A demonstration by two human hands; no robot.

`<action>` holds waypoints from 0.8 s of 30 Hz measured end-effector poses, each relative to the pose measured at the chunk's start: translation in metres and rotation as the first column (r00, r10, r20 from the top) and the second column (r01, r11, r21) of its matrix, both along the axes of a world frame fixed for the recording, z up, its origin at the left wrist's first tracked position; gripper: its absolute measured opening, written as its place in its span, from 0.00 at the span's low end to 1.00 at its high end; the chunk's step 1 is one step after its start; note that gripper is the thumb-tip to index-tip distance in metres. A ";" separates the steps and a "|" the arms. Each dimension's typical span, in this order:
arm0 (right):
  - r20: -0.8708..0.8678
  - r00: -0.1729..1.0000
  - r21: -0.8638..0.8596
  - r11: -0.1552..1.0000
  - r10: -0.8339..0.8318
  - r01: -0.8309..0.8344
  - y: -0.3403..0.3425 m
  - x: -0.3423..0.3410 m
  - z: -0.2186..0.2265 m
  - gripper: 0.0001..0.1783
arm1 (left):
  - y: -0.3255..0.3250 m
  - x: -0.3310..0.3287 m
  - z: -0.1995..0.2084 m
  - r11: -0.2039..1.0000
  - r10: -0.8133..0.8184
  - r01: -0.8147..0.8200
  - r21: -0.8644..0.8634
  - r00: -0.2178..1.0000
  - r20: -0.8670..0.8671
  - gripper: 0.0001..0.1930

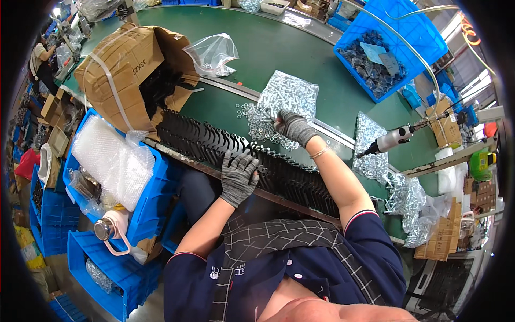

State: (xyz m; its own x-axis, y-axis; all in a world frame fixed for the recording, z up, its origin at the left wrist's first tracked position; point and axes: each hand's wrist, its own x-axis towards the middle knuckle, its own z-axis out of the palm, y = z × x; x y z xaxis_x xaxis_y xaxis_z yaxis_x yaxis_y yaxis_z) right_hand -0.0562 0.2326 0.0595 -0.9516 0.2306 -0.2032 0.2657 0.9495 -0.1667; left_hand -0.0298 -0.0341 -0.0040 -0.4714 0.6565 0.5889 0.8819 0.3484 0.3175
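Note:
A long row of black curved parts [201, 140] lies packed side by side along the near edge of the green table [247, 40]. My left hand [238, 178], in a grey striped glove, rests on this row with its fingers stretched out. My gloved right hand [295, 127] is beyond the row, over loose metal washers [258, 122]. Its fingers are drawn together at the washers; whatever they hold is too small to make out. Touching the far side of the washers is a heap of silvery screws [289, 88].
A cardboard box [120, 67] of black parts lies tipped at left, beside a clear bag [212, 53]. A power screwdriver [389, 140] hangs at right above bagged screws [370, 155]. Blue crates stand far right [424, 27] and lower left [153, 206], the latter holding bubble wrap [110, 161].

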 end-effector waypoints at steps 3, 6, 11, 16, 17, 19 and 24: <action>-0.041 0.993 -0.130 0.985 0.113 -0.118 -0.010 0.015 -0.006 0.12 | 0.000 0.000 0.000 1.000 0.009 -0.009 -0.013 1.000 -0.002 0.17; -0.104 0.969 -0.256 0.935 0.225 -0.244 -0.020 0.021 -0.012 0.13 | 0.003 0.002 -0.001 1.000 0.008 -0.008 0.001 1.000 0.001 0.17; -0.163 0.922 -0.091 0.926 0.350 -0.368 -0.020 0.021 -0.025 0.12 | 0.004 0.002 0.000 1.000 0.009 -0.009 -0.013 1.000 0.003 0.18; -0.023 0.899 0.098 0.896 0.437 -0.433 -0.027 0.019 -0.016 0.10 | 0.002 0.003 -0.002 1.000 0.021 -0.021 -0.010 1.000 0.002 0.17; -0.001 0.884 0.121 0.878 0.467 -0.464 -0.026 0.019 -0.014 0.10 | 0.002 0.003 -0.003 1.000 0.018 -0.018 -0.007 1.000 0.004 0.17; 0.022 0.867 0.144 0.857 0.497 -0.495 -0.025 0.017 -0.013 0.09 | 0.002 0.002 -0.004 1.000 0.015 -0.015 -0.003 1.000 0.006 0.17; 0.149 0.813 0.257 0.772 0.562 -0.581 -0.029 0.012 -0.014 0.10 | 0.002 0.001 -0.004 1.000 0.019 -0.018 0.002 1.000 -0.014 0.17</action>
State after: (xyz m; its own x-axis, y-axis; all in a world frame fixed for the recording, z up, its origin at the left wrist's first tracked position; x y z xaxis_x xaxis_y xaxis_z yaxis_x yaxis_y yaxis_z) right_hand -0.0446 0.2035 0.0459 -0.9138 -0.2971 -0.2769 -0.3406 0.9319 0.1244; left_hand -0.0292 -0.0318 -0.0078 -0.4750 0.6465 0.5970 0.8797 0.3640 0.3058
